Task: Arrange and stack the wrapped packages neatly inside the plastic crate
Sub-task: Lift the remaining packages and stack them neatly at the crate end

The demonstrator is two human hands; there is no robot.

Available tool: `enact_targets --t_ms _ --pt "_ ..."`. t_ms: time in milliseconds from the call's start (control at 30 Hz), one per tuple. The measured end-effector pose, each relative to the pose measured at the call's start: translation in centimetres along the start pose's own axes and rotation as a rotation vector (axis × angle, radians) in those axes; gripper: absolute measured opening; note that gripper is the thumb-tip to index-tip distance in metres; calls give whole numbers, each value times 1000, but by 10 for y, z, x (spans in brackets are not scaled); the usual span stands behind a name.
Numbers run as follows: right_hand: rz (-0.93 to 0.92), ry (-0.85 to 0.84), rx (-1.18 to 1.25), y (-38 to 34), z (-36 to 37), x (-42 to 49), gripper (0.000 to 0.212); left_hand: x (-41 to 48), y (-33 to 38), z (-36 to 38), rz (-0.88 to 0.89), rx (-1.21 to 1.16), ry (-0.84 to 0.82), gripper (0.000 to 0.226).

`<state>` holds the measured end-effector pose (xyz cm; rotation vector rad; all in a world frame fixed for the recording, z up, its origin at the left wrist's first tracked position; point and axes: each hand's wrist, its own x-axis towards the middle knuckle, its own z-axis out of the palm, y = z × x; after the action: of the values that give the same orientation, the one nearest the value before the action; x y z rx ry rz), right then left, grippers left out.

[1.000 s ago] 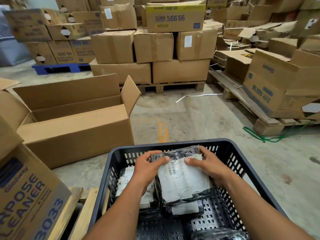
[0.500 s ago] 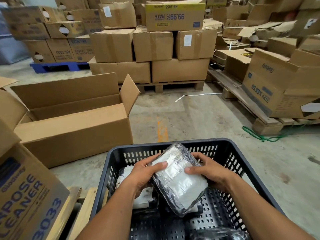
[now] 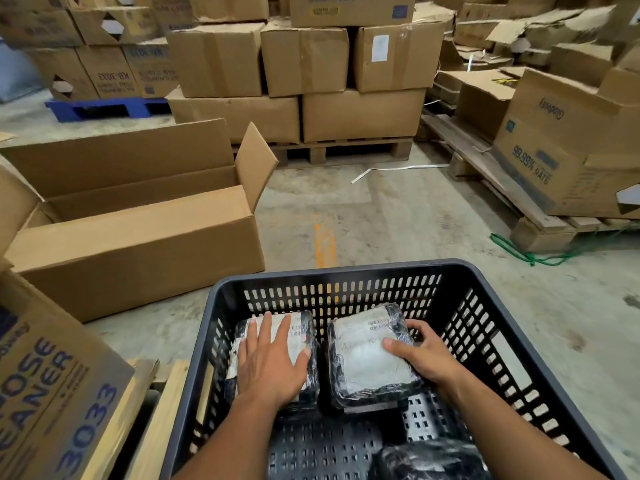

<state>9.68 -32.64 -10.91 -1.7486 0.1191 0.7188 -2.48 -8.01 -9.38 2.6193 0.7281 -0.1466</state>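
Note:
A dark grey slotted plastic crate (image 3: 332,271) sits in front of me. Two wrapped packages lie side by side against its far wall. The left package (image 3: 301,330) is white paper under black film, and my left hand (image 3: 270,362) rests flat on it with fingers spread. The right package (image 3: 363,355) lies on top of another one, and my right hand (image 3: 419,355) grips its right edge, thumb on top. A third black-wrapped package (image 3: 429,459) lies at the crate's near right corner.
An open cardboard box (image 3: 138,244) stands on the floor to the left. A printed carton (image 3: 52,393) sits at the near left on wooden slats (image 3: 162,420). Stacked cartons on pallets (image 3: 346,150) fill the back and right. A green cord (image 3: 519,251) lies on the concrete floor.
The package held tilted above the crate in both hands now lies flat at the right of the far wall. My left hand has left it and pressed down on the left package.

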Motion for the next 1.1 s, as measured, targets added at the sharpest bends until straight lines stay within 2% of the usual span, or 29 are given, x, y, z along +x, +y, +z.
enact_targets --t_ms 100,200,300,367,633,833,967,1100 --pt "2 18 11 9 13 9 71 4 -7 13 15 80 -50 77" --pt "15 -41 -30 26 34 21 73 7 -12 24 28 177 -64 77" --pt "22 -45 -288 36 47 32 95 10 -13 30 20 213 -48 78" --pt "42 20 -496 34 46 36 97 12 -13 32 6 221 -57 79" --pt "70 1 -537 18 38 34 96 15 -11 29 -12 211 -113 79" --pt "67 -217 -494 1 8 11 86 15 -10 18 -20 103 -182 80" --pt "182 -365 -539 -8 -18 -12 65 11 -3 15 -38 22 -146 83" --pt "298 -556 -598 -3 -39 -37 62 6 7 9 -73 -80 -127 81"
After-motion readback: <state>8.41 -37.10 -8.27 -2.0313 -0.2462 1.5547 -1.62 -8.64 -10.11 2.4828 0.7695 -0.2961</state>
